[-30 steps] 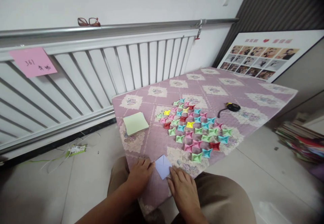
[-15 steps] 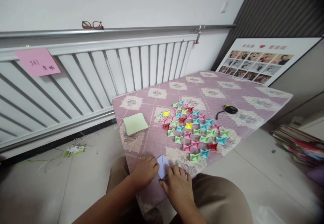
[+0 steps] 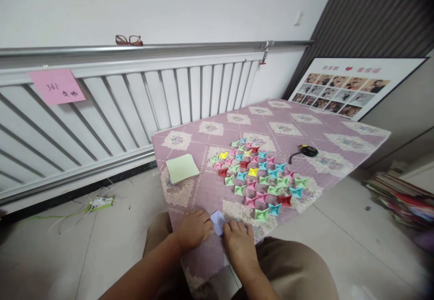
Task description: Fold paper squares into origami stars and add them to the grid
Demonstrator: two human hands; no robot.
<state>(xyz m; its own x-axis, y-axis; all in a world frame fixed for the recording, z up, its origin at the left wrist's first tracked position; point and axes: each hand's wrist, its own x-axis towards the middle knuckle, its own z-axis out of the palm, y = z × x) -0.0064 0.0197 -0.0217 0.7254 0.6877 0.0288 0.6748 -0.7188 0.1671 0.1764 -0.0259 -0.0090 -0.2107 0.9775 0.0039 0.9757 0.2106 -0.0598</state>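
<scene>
Dozens of paper stars (image 3: 253, 172) looked finished, the stack (image 3: 182, 168) unfolded; my left hand (image 3: 195, 228) and right hand (image 3: 239, 243) touched one part-folded sheet (image 3: 217, 222), whether pinching I couldn't tell.

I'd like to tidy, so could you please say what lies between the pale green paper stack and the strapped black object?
In the head view, colourful folded paper pieces lie on the tablecloth between the paper stack and the black object.

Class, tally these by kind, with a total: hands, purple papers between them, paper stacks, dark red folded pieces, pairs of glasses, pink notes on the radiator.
Left hand and right hand: 2
Purple paper: 1
Paper stack: 1
Dark red folded pieces: 4
Glasses: 1
Pink note: 1
Total: 10
</scene>
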